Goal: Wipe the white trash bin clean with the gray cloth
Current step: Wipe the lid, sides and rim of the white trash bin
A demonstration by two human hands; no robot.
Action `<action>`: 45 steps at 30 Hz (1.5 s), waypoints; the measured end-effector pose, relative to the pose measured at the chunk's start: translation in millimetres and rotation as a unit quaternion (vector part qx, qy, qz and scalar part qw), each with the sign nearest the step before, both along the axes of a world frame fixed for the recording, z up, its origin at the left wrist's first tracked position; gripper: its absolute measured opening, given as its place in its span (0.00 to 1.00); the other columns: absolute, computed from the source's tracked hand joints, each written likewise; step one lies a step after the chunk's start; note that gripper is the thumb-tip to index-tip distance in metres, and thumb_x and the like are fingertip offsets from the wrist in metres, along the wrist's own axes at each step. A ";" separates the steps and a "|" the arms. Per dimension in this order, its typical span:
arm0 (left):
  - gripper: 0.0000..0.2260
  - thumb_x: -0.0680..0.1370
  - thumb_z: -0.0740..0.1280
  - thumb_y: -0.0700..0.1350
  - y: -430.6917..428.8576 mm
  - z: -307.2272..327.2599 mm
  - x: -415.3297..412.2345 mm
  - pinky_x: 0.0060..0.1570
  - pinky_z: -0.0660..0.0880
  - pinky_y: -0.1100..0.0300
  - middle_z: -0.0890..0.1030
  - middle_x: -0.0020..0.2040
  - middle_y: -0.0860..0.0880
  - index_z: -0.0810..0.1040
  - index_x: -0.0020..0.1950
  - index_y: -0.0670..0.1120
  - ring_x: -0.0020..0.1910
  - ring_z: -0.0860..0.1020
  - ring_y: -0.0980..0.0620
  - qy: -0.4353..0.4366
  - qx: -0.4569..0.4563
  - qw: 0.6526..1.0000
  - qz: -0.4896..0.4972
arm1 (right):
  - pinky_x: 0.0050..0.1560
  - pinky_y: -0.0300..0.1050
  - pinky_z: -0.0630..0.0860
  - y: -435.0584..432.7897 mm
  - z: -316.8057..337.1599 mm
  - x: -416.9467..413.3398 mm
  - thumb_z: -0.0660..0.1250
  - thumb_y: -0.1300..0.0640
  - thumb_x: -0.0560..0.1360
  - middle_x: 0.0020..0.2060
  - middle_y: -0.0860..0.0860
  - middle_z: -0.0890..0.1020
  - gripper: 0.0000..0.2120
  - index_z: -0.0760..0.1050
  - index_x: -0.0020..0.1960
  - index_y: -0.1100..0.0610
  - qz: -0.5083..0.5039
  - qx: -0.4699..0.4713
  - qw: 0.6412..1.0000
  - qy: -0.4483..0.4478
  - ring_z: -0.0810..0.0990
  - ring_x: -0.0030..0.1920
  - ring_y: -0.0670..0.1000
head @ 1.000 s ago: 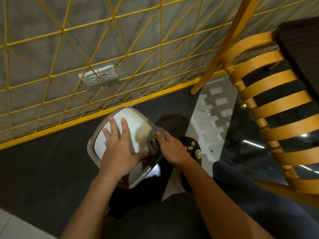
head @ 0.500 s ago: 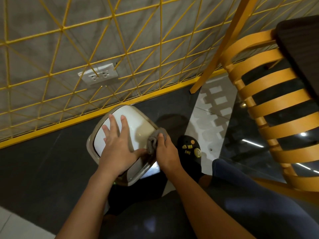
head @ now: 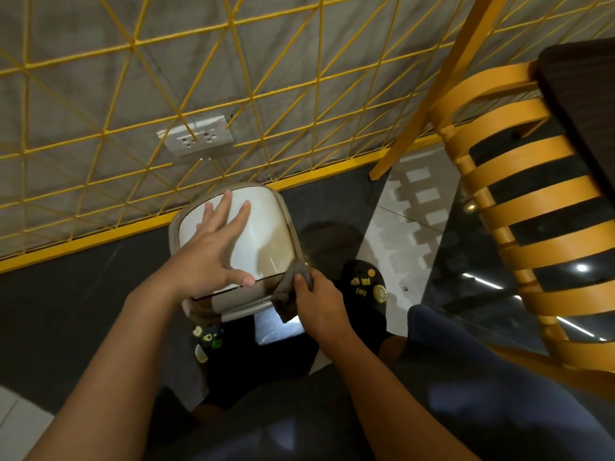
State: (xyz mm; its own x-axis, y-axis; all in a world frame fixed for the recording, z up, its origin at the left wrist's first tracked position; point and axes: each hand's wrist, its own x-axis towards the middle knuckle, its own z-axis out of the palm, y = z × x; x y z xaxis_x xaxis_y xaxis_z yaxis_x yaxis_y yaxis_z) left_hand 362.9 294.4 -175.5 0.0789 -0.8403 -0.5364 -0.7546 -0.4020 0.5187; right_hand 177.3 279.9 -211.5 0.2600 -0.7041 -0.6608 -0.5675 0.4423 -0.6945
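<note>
From the head camera, the white trash bin (head: pixel 263 234) stands on the dark floor (head: pixel 66 294) just under the person, its back close to a yellow wire grid (head: pixel 253 94). The left hand (head: pixel 206 257) lies flat on the bin's white lid with the fingers straight and spread. The thumb reaches to the lid's near edge, and the hand grasps nothing.

Just right of that thumb, the right hand (head: pixel 319 304) is curled round the gray cloth (head: pixel 287 294) and presses it against the near right corner of the beige rim. A loose tail of cloth hangs below the fingers.

The bin looks like thin moulded plastic — probably light, stiff in the rim and glossy enough to be slippery. It may well skid on the smooth floor when rubbed, so a flat palm bearing down on the lid seems the sensible hold. The seam near the left thumb suggests a hinged or swinging lid, which could give way under too much weight at that edge. The rim or the side walls would be firmer places to grip.

The cloth is soft and limp, so it works best bunched in the fingers — a wad carries more pressure into the rim's groove than a flat sheet would.

Beyond the right hand is a dark shoe (head: pixel 366 284) with small charms, and farther right is an orange slatted chair (head: pixel 519 194).
</note>
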 end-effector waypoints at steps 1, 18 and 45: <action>0.50 0.67 0.76 0.48 -1.1 1.1 1.8 0.72 0.45 0.45 0.29 0.68 0.64 0.40 0.74 0.60 0.72 0.30 0.55 -0.007 0.002 1.000 -0.013 | 0.57 0.41 0.70 0.3 -1.4 0.3 0.55 0.52 0.80 0.59 0.57 0.77 0.18 0.68 0.67 0.58 0.005 0.009 1.000 -0.003 0.75 0.60 0.53; 0.26 0.73 0.70 0.46 29.8 33.4 -42.1 0.65 0.63 0.58 0.67 0.71 0.51 0.67 0.69 0.54 0.69 0.66 0.52 -0.036 -0.155 0.968 0.192 | 0.50 0.39 0.78 -5.5 0.8 -20.2 0.68 0.57 0.73 0.47 0.51 0.81 0.10 0.77 0.55 0.55 -0.069 0.021 0.993 -0.097 0.80 0.49 0.50; 0.16 0.74 0.68 0.40 81.2 -61.1 -119.0 0.60 0.74 0.45 0.78 0.59 0.39 0.71 0.61 0.43 0.57 0.77 0.40 0.352 -0.067 0.500 0.789 | 0.70 0.64 0.38 -41.9 6.0 47.1 0.67 0.45 0.72 0.76 0.51 0.44 0.24 0.66 0.67 0.37 0.498 -0.341 0.797 0.033 0.40 0.74 0.61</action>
State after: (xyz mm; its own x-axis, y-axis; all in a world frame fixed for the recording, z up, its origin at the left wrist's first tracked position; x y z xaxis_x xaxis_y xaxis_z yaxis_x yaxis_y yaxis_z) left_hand 243.9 375.6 -236.6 0.5306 -0.0629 -0.8453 0.8346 -0.1351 0.5340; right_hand 224.4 238.0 -205.5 0.8944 -0.3715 -0.2490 -0.4468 -0.7173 -0.5346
